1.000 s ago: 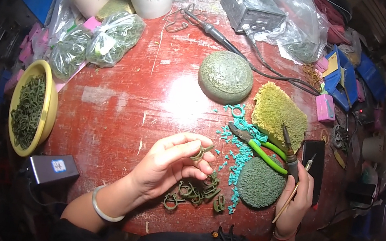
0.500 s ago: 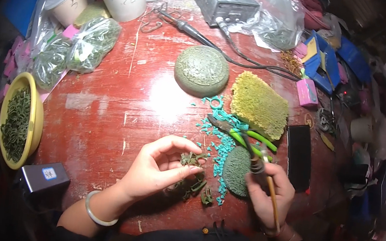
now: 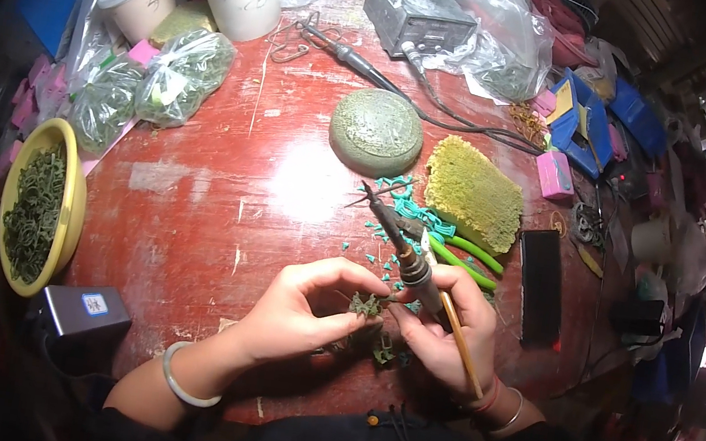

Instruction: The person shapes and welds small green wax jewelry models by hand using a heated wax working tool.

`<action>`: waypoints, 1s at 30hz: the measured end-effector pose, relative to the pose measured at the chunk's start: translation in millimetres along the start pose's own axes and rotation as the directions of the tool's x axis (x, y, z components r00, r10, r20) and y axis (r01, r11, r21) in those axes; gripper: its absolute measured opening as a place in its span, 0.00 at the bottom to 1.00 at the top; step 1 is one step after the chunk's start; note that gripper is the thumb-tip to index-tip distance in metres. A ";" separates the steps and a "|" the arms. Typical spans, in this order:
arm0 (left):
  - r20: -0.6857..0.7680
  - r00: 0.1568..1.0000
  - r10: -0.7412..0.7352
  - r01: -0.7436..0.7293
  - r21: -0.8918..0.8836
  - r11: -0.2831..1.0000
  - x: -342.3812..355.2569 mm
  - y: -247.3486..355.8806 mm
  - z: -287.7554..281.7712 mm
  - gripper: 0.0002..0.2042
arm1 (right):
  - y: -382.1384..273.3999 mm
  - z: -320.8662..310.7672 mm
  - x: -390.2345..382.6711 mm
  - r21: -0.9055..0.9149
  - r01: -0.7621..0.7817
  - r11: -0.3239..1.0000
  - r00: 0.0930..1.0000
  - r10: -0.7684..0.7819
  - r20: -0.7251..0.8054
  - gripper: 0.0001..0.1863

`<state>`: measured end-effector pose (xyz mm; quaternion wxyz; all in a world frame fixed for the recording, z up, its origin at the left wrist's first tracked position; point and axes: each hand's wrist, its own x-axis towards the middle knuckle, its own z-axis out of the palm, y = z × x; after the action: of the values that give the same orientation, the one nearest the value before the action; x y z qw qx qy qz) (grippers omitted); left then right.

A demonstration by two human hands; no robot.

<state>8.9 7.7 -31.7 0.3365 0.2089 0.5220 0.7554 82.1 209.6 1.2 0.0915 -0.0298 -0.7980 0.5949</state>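
Between thumb and index finger, my left hand (image 3: pixel 285 311) pinches a small dark green leafy cluster (image 3: pixel 366 305). My right hand (image 3: pixel 450 331) is closed on a dark pen-shaped tool (image 3: pixel 412 268) with a thin metal tip pointing up and away, and a slim wooden stick (image 3: pixel 463 351) lies along the same grip. The right fingertips are close beside the cluster; I cannot tell whether they touch it. More small green pieces (image 3: pixel 384 349) lie beneath the hands. Just beyond, green-handled pliers (image 3: pixel 469 267) lie by scattered turquoise bits (image 3: pixel 410 204).
A round grey-green block (image 3: pixel 375 133) and a yellow-green sponge-like slab (image 3: pixel 474 193) stand beyond the hands. A black phone (image 3: pixel 541 285) lies right. At left are a yellow bowl (image 3: pixel 75 220) of green pieces and a dark box (image 3: pixel 87 322). A corded iron (image 3: pixel 362 67) lies at the back.
My right hand has moved left and inward to the left hand, the held tool swinging with it. The dark green textured lump is now hidden behind the right hand. The left hand still pinches the cluster.
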 end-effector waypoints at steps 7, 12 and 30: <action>-0.007 1.000 0.027 -0.025 0.209 0.978 0.2 6.1 0.9 0.17 | -5.1 -3.5 1.6 -0.064 0.017 0.998 1.000 -0.016 0.014 0.15; 0.005 1.000 0.018 -0.019 0.269 0.963 1.6 10.9 1.2 0.17 | -4.6 -6.5 2.0 -0.089 0.025 0.996 0.999 -0.022 0.025 0.16; -0.080 0.994 -0.081 0.051 -0.321 0.946 5.3 15.7 1.7 0.13 | -16.2 -20.1 4.2 0.143 -0.151 0.978 0.985 0.161 -0.055 0.16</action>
<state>1.8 9.1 -16.7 0.3666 0.0994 0.4149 0.8268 82.7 224.5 22.8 0.0726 -0.1056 -0.7465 0.6530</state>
